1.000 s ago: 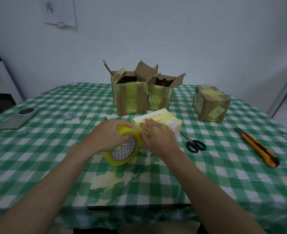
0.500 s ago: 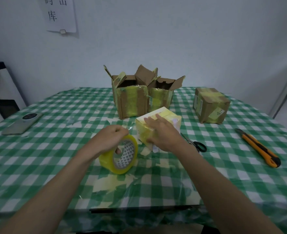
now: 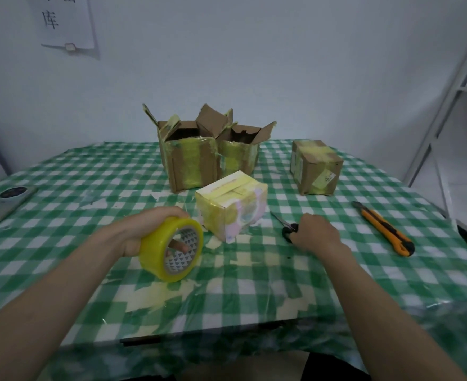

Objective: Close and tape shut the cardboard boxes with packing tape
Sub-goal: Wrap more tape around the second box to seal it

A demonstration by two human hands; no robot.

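The left hand (image 3: 144,229) holds the yellow tape roll (image 3: 172,248) just above the checked tablecloth (image 3: 89,188) — its fingers curl over the top of the roll, and one fingertip shows inside the hole. The right hand (image 3: 316,235) lies over the black handles of the scissors (image 3: 286,226), with its fingers bent down on them; whether they really grip cannot be told from here. The scissor blades point toward the small white box (image 3: 232,204), which sits between the two hands, closed and wrapped in yellow tape. Behind it stand two open brown boxes (image 3: 188,160), touching each other, with their flaps up. A closed brown box (image 3: 315,167) sits apart on the right. An orange knife (image 3: 383,228) lies near the right edge — a phone (image 3: 4,202) lies far left.
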